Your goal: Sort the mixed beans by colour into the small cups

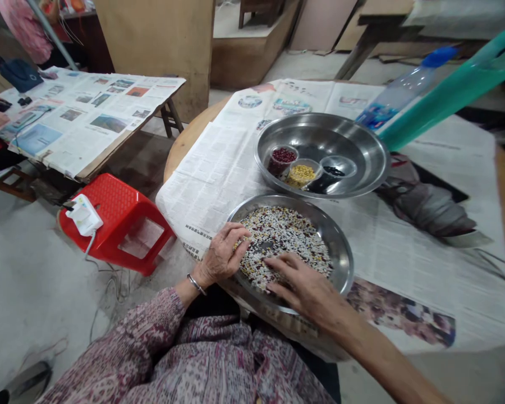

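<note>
1. Far to the left of the left hand, we see a red plastic stool (118, 224) on the floor, with a white plug adapter (84, 215) resting on it and its cord trailing down.
2. Our left hand (221, 252) comes next, with a metal bangle (196, 284) on its wrist. The hand is narrow, its fingers curled together, and we cannot tell whether they pinch anything.
3. Directly under those fingertips lie the mixed beans (286, 247), dark, pale and speckled, spread across a steel basin (340, 264) on newspaper (210, 174).
4. To the right of the left hand, our right hand (303, 286) rests over the beans. Its fingers (286, 269) are spread wide, holding nothing we can see.
5. Beyond the right hand stands a larger steel bowl (372, 163) holding small clear cups (281, 160) of red and yellow beans, with black beans just beside them.
6. Farther right, a plastic bottle (404, 92) with a blue cap lies tilted just beyond the bowl.
</note>
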Action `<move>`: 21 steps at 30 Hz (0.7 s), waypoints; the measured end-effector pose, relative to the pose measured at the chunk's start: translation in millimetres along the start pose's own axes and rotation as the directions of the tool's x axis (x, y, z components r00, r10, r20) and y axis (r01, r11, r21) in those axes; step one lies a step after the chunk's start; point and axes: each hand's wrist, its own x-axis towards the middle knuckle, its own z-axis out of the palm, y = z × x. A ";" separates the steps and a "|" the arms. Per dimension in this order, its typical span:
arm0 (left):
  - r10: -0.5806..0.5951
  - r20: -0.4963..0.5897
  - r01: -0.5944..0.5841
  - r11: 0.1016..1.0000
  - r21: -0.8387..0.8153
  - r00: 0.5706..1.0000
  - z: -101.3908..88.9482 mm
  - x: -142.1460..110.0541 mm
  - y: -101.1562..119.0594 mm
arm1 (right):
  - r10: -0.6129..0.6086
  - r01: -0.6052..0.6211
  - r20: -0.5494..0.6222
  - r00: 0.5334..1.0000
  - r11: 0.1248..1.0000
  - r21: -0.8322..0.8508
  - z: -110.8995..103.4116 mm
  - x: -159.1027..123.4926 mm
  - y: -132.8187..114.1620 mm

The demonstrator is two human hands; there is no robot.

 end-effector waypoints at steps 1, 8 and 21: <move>-0.002 0.003 0.002 1.000 0.004 1.000 0.0 0.1 0.1 | -0.019 0.019 0.018 1.000 1.000 0.008 4.3 6.8 -4.5; -0.004 -0.002 0.004 1.000 0.000 1.000 -0.1 0.6 1.0 | 0.086 -0.115 -0.130 0.988 0.965 -0.237 -7.5 57.0 28.7; -0.026 0.023 0.026 1.000 0.013 0.999 -2.0 0.7 2.9 | -0.032 0.037 -0.124 0.992 0.998 0.043 22.2 28.9 -33.8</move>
